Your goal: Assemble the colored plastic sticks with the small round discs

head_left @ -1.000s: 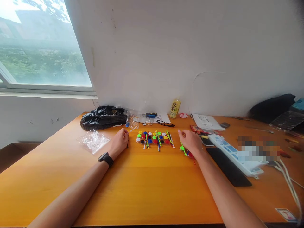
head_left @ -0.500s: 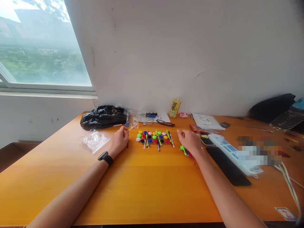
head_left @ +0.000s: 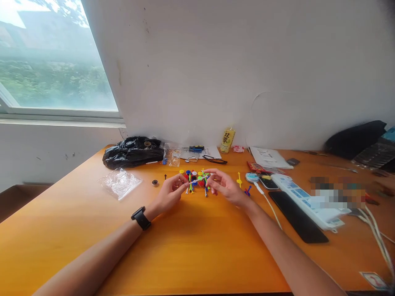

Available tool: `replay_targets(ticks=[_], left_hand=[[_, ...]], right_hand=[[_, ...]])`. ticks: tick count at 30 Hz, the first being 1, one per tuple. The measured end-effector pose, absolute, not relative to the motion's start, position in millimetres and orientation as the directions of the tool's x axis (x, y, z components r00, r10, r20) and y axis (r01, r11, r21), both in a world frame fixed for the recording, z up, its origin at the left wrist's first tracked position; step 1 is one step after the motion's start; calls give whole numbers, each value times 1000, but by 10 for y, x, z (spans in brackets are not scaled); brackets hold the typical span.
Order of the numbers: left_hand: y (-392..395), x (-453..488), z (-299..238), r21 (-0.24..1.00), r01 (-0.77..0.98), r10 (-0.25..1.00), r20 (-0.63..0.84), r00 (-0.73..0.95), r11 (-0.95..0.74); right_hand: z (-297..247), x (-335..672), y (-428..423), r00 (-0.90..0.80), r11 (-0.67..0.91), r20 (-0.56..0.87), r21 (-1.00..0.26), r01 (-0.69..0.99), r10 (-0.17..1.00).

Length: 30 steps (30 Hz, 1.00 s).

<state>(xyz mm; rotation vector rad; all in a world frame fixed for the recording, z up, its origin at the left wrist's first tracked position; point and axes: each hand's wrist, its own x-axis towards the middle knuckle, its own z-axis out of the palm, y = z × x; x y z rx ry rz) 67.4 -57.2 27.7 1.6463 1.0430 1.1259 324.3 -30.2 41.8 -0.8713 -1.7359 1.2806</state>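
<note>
My left hand (head_left: 173, 191) is closed, pinching a thin white plastic stick (head_left: 197, 180) between thumb and fingertips. The stick points right, and its far end reaches the curled fingers of my right hand (head_left: 226, 187). Whatever those fingers hold is too small to name. Just behind both hands lie several colourful round discs (head_left: 182, 172) with plastic arrows (head_left: 191, 187) on top, partly hidden by my fingers. A yellow arrow (head_left: 239, 181) and a blue-and-red piece (head_left: 247, 190) lie right of my right hand. Left of the discs are a small black arrow (head_left: 165, 176) and a dark round piece (head_left: 154, 183).
A clear plastic bag (head_left: 120, 183) and a black bag (head_left: 132, 152) lie at left. Along the wall are a screwdriver (head_left: 196, 149) and a yellow drink carton (head_left: 227, 140). To the right are a white charger (head_left: 252, 177), a black pad (head_left: 296, 216) and a power strip (head_left: 308, 201).
My left hand has moved right with the white stick. My right hand has come left from the loose pieces to meet it, uncovering the yellow arrow, the blue-and-red piece and the charger.
</note>
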Motion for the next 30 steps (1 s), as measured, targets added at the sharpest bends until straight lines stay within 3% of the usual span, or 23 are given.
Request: replay_targets(ticks=[10,13,18,30], left_hand=[[-703,759,387,973,178,949,90,301,-149],[-664,741,372,983,96,939,121,322,-160],[-649,733,398,997,-73,928,31,372,-4],[-625,718,284,964,27,883,231,410,-264]], right_hand=[[370,3132,-325,-371,199,201,-979,-44,907],[394,3149,-314,-305,152,177,-983,-103,936],[431,3167,-326,-175,105,135,-980,-171,975],[364,3169,-279,-154,53,93,-968,-246,984]])
